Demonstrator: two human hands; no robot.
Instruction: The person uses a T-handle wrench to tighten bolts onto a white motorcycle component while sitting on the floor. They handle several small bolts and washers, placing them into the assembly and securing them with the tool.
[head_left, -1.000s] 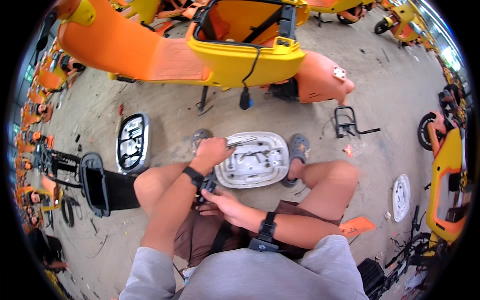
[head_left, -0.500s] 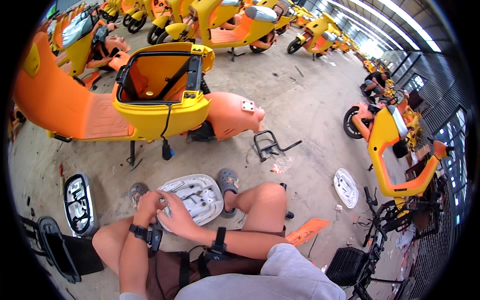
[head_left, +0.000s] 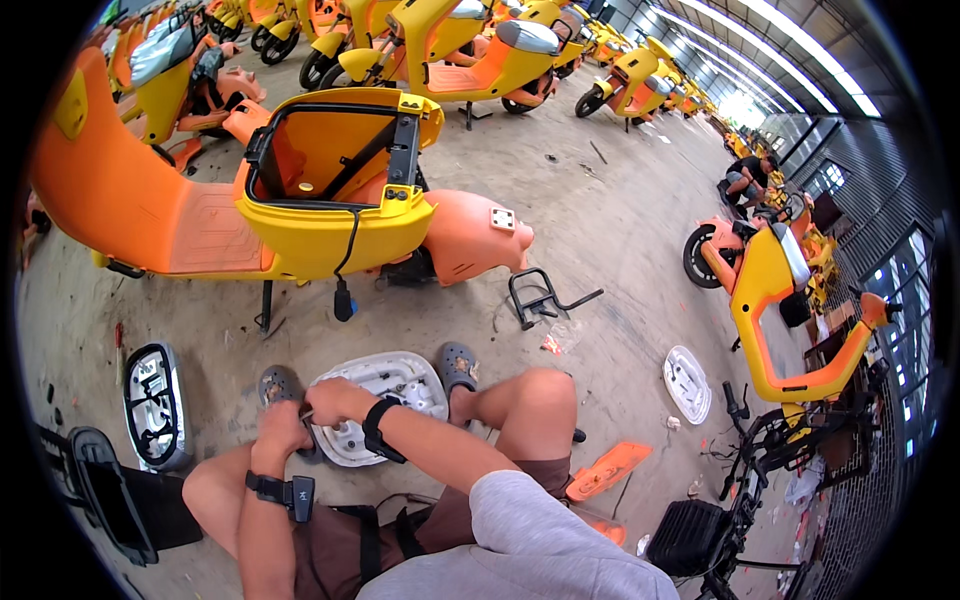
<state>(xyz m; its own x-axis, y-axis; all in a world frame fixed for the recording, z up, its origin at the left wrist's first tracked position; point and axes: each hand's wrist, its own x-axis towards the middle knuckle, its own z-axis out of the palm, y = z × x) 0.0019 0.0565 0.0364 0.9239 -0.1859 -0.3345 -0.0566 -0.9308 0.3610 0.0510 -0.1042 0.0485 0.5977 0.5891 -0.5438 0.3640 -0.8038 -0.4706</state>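
Observation:
A white plastic seat pan (head_left: 400, 385) lies underside up on the concrete floor between my two feet in grey clogs (head_left: 458, 365). My left hand (head_left: 280, 428), with a black watch on the wrist, is closed at the pan's near-left edge. My right hand (head_left: 335, 400), wearing a black wristband, curls over the same edge right beside it. The two hands touch, and a small pale piece shows between them. What the fingers enclose is hidden. I sit with my bare knees (head_left: 540, 395) spread around the pan.
An orange and yellow scooter body (head_left: 300, 220) with an open seat bay stands just ahead. A black metal rack (head_left: 540, 295) lies to its right. Another seat pan (head_left: 150, 405) and black seat (head_left: 110, 495) lie left, a white cover (head_left: 687, 383) right. Rows of scooters fill the hall.
The view has tilted up and turned right, so more of the hall shows. Both hands stay together at the pan's near-left edge.

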